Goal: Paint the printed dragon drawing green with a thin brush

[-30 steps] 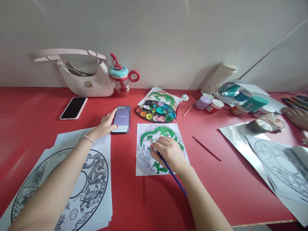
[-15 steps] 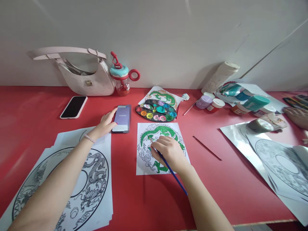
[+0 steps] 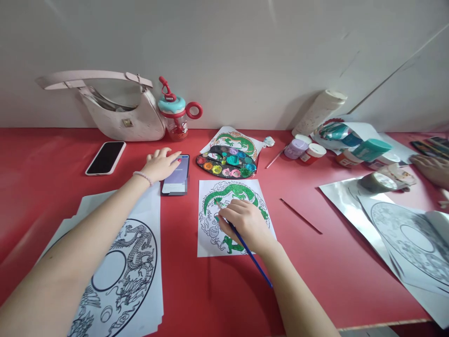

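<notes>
My left hand [image 3: 160, 164] reaches over the upper part of a smartphone [image 3: 175, 180] with a lit purple screen, its fingers spread and the thumb over the display. In my right hand [image 3: 247, 222] a blue paintbrush [image 3: 257, 264] is pinched, its tip on the dragon picture [image 3: 206, 248]. Much of the dragon there is painted green, and my hand hides its middle. Just beyond lies a paint palette [image 3: 226, 163] with several colours, resting partly on another dragon picture [image 3: 228, 135] in green and orange.
Dragon line drawings [image 3: 140, 290] are stacked under my left forearm. A second phone [image 3: 105, 158], a white handbag [image 3: 122, 124] and a lidded cup [image 3: 177, 126] stand left. To the right are a thin brush [image 3: 300, 216], paint jars [image 3: 313, 152], more sheets [image 3: 417, 243] and another person's hand [image 3: 433, 169].
My left hand has moved up and right from the phone's left edge, so its fingers now extend over the upper screen. My right hand and brush stay almost in place.
</notes>
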Demonstrator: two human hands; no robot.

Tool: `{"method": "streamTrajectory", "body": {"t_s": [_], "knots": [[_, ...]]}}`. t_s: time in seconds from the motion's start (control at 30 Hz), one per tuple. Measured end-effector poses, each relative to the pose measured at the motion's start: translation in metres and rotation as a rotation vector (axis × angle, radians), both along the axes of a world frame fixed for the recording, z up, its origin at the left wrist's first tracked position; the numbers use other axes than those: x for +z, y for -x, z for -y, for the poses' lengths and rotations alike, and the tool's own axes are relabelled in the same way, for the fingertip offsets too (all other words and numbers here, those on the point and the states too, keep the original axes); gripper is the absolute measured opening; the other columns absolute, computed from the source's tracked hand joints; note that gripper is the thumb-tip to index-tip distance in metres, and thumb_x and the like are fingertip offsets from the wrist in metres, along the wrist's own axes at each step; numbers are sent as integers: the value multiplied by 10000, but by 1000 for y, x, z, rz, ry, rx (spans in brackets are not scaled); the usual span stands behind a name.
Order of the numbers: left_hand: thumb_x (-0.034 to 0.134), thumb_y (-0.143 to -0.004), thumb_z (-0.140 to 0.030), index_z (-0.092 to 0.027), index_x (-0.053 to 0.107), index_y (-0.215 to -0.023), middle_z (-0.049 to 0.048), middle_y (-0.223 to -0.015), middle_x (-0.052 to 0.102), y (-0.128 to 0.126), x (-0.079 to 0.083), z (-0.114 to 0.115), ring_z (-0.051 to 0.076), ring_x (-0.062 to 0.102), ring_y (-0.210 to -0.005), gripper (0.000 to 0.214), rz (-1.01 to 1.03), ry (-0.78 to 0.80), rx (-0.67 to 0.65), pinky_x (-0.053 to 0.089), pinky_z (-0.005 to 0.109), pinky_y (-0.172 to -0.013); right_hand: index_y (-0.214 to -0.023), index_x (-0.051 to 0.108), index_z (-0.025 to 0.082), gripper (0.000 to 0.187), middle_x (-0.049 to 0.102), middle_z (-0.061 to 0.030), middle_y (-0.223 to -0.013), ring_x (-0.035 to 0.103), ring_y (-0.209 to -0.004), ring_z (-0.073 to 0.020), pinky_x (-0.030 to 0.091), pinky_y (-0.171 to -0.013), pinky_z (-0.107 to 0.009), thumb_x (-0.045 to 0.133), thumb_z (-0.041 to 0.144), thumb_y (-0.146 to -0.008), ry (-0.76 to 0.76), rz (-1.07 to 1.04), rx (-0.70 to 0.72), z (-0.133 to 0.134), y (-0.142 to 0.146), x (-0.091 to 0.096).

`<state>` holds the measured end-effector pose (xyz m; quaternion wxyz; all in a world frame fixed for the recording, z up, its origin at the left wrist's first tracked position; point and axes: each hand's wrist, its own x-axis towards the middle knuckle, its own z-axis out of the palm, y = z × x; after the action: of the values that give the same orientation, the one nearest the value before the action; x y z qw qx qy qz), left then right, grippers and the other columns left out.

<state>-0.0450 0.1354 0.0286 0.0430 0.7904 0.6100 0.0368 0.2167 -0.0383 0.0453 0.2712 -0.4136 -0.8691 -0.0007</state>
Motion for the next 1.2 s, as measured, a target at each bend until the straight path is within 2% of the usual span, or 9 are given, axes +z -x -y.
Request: {"method": "streamTrajectory", "body": {"t_s": [0.17, 0.4, 0.57, 0.7, 0.8, 1.0, 1.2], "knots": [[230, -912, -478, -358, 510, -1300, 78, -1420, 381, 6, 0, 9, 349, 361, -1271, 494, -23, -35, -38, 295, 595, -1000, -663, 513, 165, 240, 490, 5, -560, 386, -580, -94, 259, -587, -241, 444, 187, -892, -4, -4, -1, 1, 0, 1], [228, -923, -450, -349, 544, -1272, 67, -1420, 383, 24, 1, 35, 316, 365, -1277, 481, 7, -36, -113, 318, 551, -1002, -656, 516, 165, 237, 485, 11, -559, 384, -570, -90, 265, -579, -244, 455, 184, -884, -18, -13, 5, 0, 0, 0], [206, -931, -431, -341, 591, -1218, 46, -1369, 436, 29, -1, 43, 290, 410, -1234, 489, 58, -68, -165, 335, 516, -1002, -665, 521, 164, 203, 504, 16, -573, 383, -569, -87, 270, -574, -234, 477, 160, -863, -22, -25, 4, -1, 0, -2], [208, -926, -423, -293, 593, -1226, 63, -1349, 465, 28, -1, 36, 281, 438, -1204, 505, 103, -135, -155, 347, 492, -1008, -659, 522, 163, 212, 502, 16, -568, 386, -567, -88, 268, -569, -236, 478, 170, -866, -27, -17, 3, -1, 0, -2], [213, -923, -420, -271, 558, -1271, 86, -1396, 427, 22, -1, 23, 304, 389, -1259, 512, 67, -156, -126, 325, 516, -1026, -657, 525, 163, 220, 504, 16, -565, 392, -568, -90, 266, -569, -239, 477, 179, -871, -29, -16, 3, 0, 0, -1], [239, -919, -469, -324, 481, -1330, 75, -1494, 305, 5, -2, -5, 342, 276, -1346, 499, -30, -64, -103, 210, 628, -1050, -666, 537, 160, 221, 502, 16, -558, 403, -577, -91, 263, -577, -240, 478, 184, -878, -27, -12, 8, -1, 0, 0], [212, -924, -439, -306, 538, -1284, 72, -1496, 307, 6, 2, 1, 324, 257, -1360, 504, -67, -69, -151, 172, 645, -1060, -673, 538, 161, 220, 497, 16, -561, 399, -581, -93, 258, -585, -242, 473, 187, -881, -39, -16, 7, 0, -1, 0]]}}
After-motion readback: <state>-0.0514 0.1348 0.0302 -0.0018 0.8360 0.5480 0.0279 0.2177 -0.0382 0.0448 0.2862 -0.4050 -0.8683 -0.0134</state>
